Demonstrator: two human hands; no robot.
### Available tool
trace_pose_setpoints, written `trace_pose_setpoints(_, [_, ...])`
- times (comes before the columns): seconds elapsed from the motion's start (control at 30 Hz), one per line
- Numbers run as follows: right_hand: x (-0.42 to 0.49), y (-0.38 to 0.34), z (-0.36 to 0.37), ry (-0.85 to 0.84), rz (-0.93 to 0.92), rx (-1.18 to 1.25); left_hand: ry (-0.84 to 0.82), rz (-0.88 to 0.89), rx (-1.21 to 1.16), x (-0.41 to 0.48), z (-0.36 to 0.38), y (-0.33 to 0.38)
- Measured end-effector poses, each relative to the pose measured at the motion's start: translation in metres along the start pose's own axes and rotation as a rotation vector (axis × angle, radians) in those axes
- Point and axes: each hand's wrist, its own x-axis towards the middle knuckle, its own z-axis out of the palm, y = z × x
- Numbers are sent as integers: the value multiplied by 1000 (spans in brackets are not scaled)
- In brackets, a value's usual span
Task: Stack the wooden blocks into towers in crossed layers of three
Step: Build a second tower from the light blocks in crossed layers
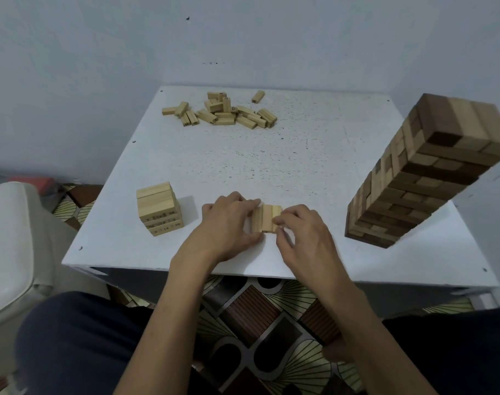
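Three pale wooden blocks (266,218) lie side by side as one row near the front of the white table (300,155). My left hand (227,223) holds the row's left side, fingers curled over its far edge. My right hand (303,232) pinches the right side of the row. A short tower of pale blocks (159,208) stands to the left, a few crossed layers high. Several loose pale blocks (223,111) lie in a heap at the far side of the table.
A tall tower of mixed dark and light blocks (419,178) stands on the table's right side, close to my right hand. A white chair (12,238) sits left of the table. Patterned floor shows below the table's front edge.
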Motion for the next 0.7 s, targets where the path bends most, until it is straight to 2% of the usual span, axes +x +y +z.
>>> trace_pose_setpoints(0.33, [2,10,-17,-182,-37,-24,-35,56,-135,-2,-2,-10])
trace_pose_setpoints(0.7, [11,8,-22,-326,-64,44,-43,91,-124,-2,-3,-14])
